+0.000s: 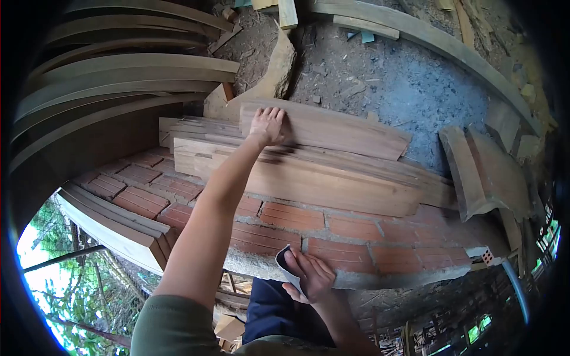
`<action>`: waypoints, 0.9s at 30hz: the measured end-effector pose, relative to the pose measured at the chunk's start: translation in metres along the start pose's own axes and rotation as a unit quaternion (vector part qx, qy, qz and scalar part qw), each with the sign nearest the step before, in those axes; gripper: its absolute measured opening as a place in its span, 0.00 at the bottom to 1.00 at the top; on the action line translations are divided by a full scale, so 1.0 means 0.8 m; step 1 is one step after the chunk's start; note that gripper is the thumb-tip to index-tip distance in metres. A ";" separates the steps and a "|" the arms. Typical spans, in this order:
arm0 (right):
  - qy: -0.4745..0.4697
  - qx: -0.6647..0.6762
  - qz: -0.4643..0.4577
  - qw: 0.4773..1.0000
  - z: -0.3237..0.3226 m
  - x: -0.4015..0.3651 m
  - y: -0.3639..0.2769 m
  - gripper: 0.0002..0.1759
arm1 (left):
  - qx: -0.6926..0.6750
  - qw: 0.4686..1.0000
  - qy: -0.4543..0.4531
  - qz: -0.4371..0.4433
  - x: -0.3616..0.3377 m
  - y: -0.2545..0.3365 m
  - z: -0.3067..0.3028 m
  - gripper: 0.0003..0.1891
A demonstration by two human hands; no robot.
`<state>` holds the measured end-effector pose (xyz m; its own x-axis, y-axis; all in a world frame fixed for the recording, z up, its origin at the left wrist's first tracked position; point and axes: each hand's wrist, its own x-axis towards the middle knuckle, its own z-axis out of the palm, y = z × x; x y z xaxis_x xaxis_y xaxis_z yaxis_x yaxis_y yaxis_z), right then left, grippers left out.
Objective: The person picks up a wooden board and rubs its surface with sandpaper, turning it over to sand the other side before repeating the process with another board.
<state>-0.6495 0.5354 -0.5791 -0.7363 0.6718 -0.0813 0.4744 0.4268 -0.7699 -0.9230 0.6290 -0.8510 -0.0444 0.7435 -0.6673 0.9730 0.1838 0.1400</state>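
Observation:
My left hand (pixel 268 126) reaches forward and lies on the left part of a wooden plank (pixel 344 132), with its fingers toward the far edge. Its thumb side is blurred. Near my body, my right hand (pixel 312 276) is closed around a folded dark-and-pale sheet (pixel 291 273) that looks like sandpaper. Between my hands, a lighter wooden board (pixel 314 183) lies on the brick surface (pixel 294 216), beside other boards.
Curved wooden pieces (pixel 136 66) are stacked at the upper left. More boards (pixel 113 216) lie at the left edge. Curved tiles (pixel 484 172) stand at the right. A long curved beam (pixel 439 44) crosses the dirt floor beyond.

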 end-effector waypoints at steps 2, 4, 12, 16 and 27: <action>0.003 -0.006 0.001 1.000 0.001 -0.001 -0.001 0.28 | -0.005 1.000 -0.009 0.006 -0.006 0.004 -0.025 0.35; 0.000 -0.013 -0.001 1.000 0.001 0.001 -0.002 0.28 | -0.009 1.000 -0.026 0.011 -0.008 0.001 -0.019 0.30; 0.020 -0.019 -0.022 0.999 0.002 0.003 -0.004 0.26 | 0.046 0.987 -0.102 0.115 0.010 0.007 -0.015 0.16; 0.020 -0.056 -0.038 0.998 0.003 -0.002 -0.004 0.26 | -0.083 0.987 -0.068 0.117 -0.030 0.032 -0.066 0.14; 0.186 0.045 -0.017 0.981 0.013 -0.016 -0.004 0.33 | -0.311 0.948 -0.064 0.032 -0.273 0.122 -0.276 0.22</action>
<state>-0.6468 0.5189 -0.5823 -0.5161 0.8395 0.1700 0.3952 0.4095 -0.8223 -0.8680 0.6263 -0.5301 0.0773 0.6892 -0.7205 0.6498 0.5132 0.5607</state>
